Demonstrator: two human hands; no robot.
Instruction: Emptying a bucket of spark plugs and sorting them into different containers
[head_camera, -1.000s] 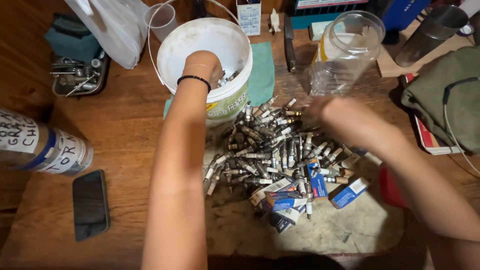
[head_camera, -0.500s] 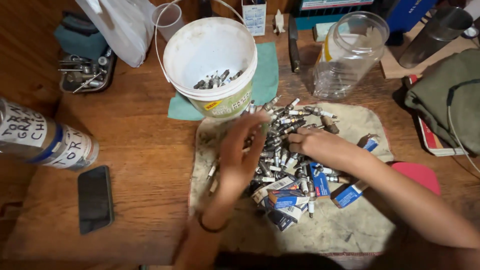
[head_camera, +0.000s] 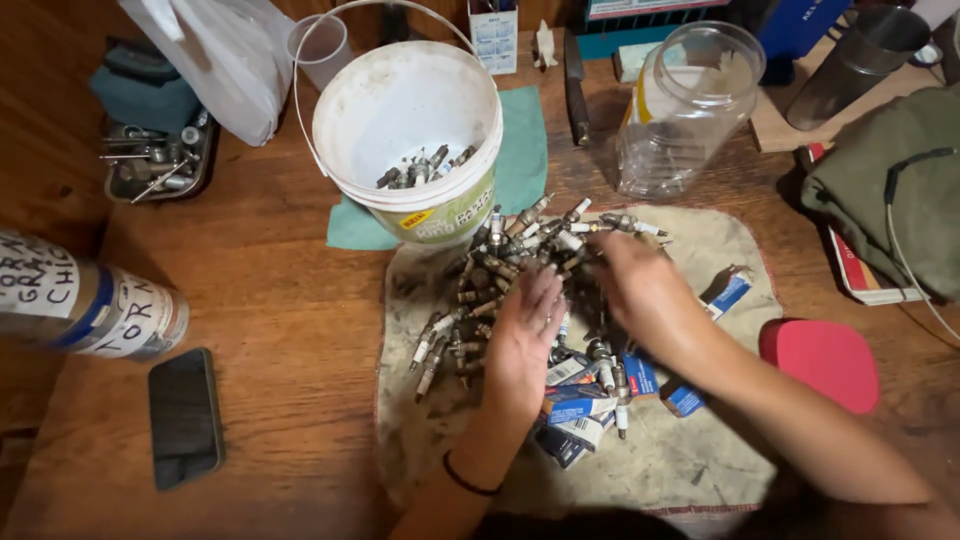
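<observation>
I'm seeing small blue-and-white boxes (head_camera: 585, 405) lying on the cloth by my hands, another blue box (head_camera: 727, 292) sitting to the right. A dark phone (head_camera: 185, 417) is lying screen-up at left, and a bucket's green-yellow label (head_camera: 450, 215) is facing me.

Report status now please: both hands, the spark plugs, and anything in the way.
Left hand and right hand flat on the spark plug pile, grip unclear. Some plugs in white bucket. Small blue boxes crowd the pile's near edge.
</observation>
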